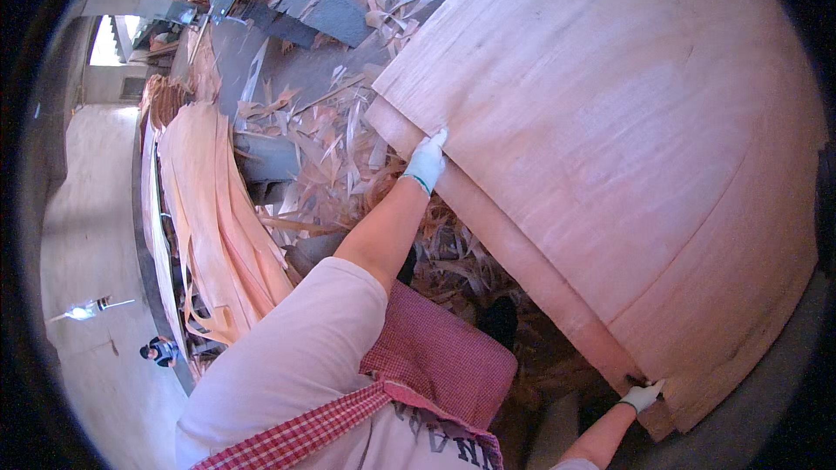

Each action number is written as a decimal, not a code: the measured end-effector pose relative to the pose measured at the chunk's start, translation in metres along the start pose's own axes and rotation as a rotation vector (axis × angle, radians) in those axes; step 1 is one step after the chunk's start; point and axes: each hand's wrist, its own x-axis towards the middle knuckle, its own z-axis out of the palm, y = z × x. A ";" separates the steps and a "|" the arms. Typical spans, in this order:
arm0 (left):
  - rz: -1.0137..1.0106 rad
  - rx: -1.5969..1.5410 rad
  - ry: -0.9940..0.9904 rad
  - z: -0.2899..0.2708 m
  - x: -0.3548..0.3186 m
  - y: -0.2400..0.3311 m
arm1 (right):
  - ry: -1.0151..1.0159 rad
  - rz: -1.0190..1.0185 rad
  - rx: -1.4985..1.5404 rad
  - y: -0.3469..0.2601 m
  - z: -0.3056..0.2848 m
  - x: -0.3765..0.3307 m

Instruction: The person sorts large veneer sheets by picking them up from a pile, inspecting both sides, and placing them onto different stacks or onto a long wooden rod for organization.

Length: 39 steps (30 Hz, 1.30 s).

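Veneer strip bundle (209,200) far left, veneer scraps (335,144) heaped beside it. Gloved left hand (427,160) holding upper veneer sheet (601,148) by near edge; sheet fills right side, overlapping lower veneer sheet (531,274). Gloved right hand (642,397) gripping same edge near corner.
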 end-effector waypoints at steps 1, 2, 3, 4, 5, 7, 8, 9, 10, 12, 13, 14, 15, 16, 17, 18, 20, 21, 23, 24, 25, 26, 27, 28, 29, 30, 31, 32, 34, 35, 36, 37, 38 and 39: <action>-0.016 -0.003 0.004 -0.006 0.002 0.000 | 0.007 0.111 0.311 -0.003 0.004 0.001; -0.032 -0.005 0.008 -0.013 0.003 0.000 | -0.002 0.189 0.429 -0.007 0.006 0.002; -0.029 0.007 -0.001 -0.019 0.002 0.000 | -0.007 0.274 0.543 -0.013 0.005 -0.003; -0.027 0.021 -0.011 -0.023 0.002 -0.001 | -0.011 0.362 0.657 -0.023 0.005 -0.015; -0.025 0.037 -0.022 -0.028 0.001 -0.001 | -0.018 0.287 0.550 -0.012 0.004 -0.015; -0.021 0.098 -0.012 -0.023 0.000 0.000 | -0.042 0.186 0.430 0.005 0.003 -0.015; 0.041 0.269 -0.038 -0.011 0.002 0.001 | -0.058 0.165 0.417 0.011 0.006 -0.022; 0.105 0.439 -0.064 0.006 0.005 0.000 | -0.076 0.178 0.498 0.007 0.010 -0.015; 0.217 0.750 -0.102 0.006 0.001 -0.003 | -0.169 0.311 0.704 0.011 -0.012 -0.015; -0.038 0.505 -0.280 -0.006 0.009 -0.030 | -0.177 0.484 0.805 0.043 -0.080 0.005; -0.259 0.305 -0.263 -0.035 0.012 -0.027 | -0.252 0.402 0.935 0.026 -0.072 -0.007; -0.494 0.145 -0.253 -0.044 0.017 -0.027 | -0.187 0.270 0.888 0.020 -0.067 -0.007; -0.518 0.059 -0.167 -0.032 0.016 -0.019 | -0.028 0.277 0.945 -0.005 -0.047 -0.018; -0.529 -0.033 -0.072 -0.022 0.010 -0.003 | 0.123 0.270 0.984 -0.039 -0.031 -0.034; -0.441 0.139 -0.061 -0.039 0.021 0.012 | 0.307 0.070 0.717 -0.057 -0.023 -0.032; -0.348 0.315 -0.013 -0.067 0.028 0.027 | 0.362 -0.129 0.494 -0.098 -0.008 -0.052; -0.512 0.233 -0.016 -0.050 0.031 0.034 | 0.569 -0.139 0.400 -0.045 0.010 -0.028; -0.368 0.452 -0.104 -0.041 0.030 0.032 | 0.512 0.015 0.565 -0.028 0.024 -0.021; -0.023 0.762 -0.253 -0.079 0.047 0.045 | 0.353 0.288 0.743 -0.039 0.047 -0.021; 0.173 0.855 -0.288 -0.118 0.055 0.052 | 0.260 0.403 0.739 -0.053 0.051 -0.017; 0.011 0.797 -0.266 -0.092 0.050 0.046 | 0.285 0.390 0.743 -0.036 0.040 -0.016; -0.089 0.742 -0.198 -0.048 0.021 0.039 | 0.316 0.346 0.840 -0.029 0.035 -0.015; -0.170 0.687 -0.107 0.007 -0.027 0.048 | 0.319 0.329 0.844 -0.031 0.030 -0.019; -0.161 0.591 -0.073 -0.002 -0.028 0.054 | 0.285 0.305 0.855 -0.041 0.031 -0.023; -0.157 0.500 -0.050 -0.020 -0.002 0.059 | 0.265 0.327 0.882 -0.045 0.055 -0.036; -0.164 0.403 -0.034 -0.019 -0.001 0.054 | 0.259 0.341 0.903 -0.039 0.054 -0.033; -0.201 0.424 -0.020 -0.019 -0.001 0.052 | 0.252 0.356 0.925 -0.034 0.054 -0.029; -0.237 0.445 -0.007 -0.019 -0.001 0.051 | 0.213 0.320 0.945 -0.028 0.052 -0.026; -0.181 0.541 -0.016 -0.022 0.004 0.048 | 0.130 0.251 0.993 -0.015 0.052 -0.018; -0.093 0.613 -0.038 -0.026 0.006 0.043 | 0.121 0.284 1.019 -0.010 0.052 -0.013; -0.053 0.643 -0.042 -0.029 0.009 0.042 | 0.105 0.320 1.049 -0.011 0.057 -0.010; -0.016 0.669 -0.046 -0.033 0.011 0.040 | 0.088 0.355 1.078 -0.011 0.059 -0.008; -0.034 0.649 -0.035 -0.036 0.013 0.038 | 0.086 0.361 1.069 -0.012 0.057 -0.005; -0.080 0.634 -0.023 -0.043 0.012 0.040 | 0.063 0.377 1.057 -0.025 0.062 -0.010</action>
